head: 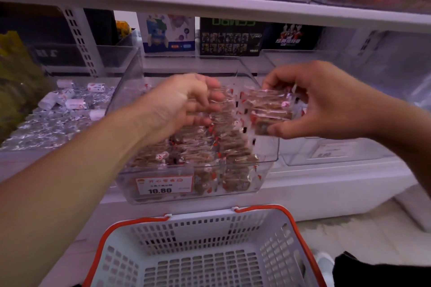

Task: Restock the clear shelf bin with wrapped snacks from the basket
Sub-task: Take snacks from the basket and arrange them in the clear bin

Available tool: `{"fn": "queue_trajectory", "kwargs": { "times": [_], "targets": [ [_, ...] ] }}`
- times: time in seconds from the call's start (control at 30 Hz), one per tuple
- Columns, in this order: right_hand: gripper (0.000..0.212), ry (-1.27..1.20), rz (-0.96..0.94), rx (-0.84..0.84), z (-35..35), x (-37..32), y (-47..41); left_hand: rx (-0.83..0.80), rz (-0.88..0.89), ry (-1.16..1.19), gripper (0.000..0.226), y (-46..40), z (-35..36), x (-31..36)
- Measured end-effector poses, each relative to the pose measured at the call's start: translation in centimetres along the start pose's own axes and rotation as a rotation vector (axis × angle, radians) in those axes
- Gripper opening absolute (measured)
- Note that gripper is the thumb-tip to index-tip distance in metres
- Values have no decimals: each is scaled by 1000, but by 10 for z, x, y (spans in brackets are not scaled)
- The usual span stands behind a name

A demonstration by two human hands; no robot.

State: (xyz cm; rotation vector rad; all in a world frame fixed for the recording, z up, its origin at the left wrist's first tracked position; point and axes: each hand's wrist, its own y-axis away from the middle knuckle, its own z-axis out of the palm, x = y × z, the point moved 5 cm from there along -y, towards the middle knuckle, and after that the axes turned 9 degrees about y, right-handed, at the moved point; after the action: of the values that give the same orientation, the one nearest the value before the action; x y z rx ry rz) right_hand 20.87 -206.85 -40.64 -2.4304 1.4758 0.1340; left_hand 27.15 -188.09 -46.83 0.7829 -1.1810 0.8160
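A clear shelf bin (pixel 270 147) with an orange price label reading 10.80 stands tilted on the white shelf, holding many brown wrapped snacks (pixel 210 147) in clear wrappers with red marks. My left hand (pixel 184 105) reaches into the bin from the left, fingers curled down onto the snacks there. My right hand (pixel 326 102) hovers over the bin's right side and pinches a stack of wrapped snacks (pixel 268 109) between thumb and fingers. The white basket (pixel 163 228) with orange handles sits below; no snacks show inside it.
A neighbouring bin of white and silver wrapped sweets (pixel 67 102) lies to the left. An empty clear bin (pixel 338 149) stands on the right. Boxed toys (pixel 231 37) line the back of the shelf, and an upper shelf edge (pixel 210 4) runs overhead.
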Motion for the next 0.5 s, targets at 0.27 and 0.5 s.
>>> {"fn": "queue_trajectory", "kwargs": {
  "times": [0.27, 0.5],
  "targets": [
    [42, -16, 29, -114, -1, 19, 10, -251, 161, -1080, 48, -18, 30, -27],
    [44, -12, 18, -124, -7, 18, 0, -258, 216, -1238, 31, -34, 34, -35]
  ]
}}
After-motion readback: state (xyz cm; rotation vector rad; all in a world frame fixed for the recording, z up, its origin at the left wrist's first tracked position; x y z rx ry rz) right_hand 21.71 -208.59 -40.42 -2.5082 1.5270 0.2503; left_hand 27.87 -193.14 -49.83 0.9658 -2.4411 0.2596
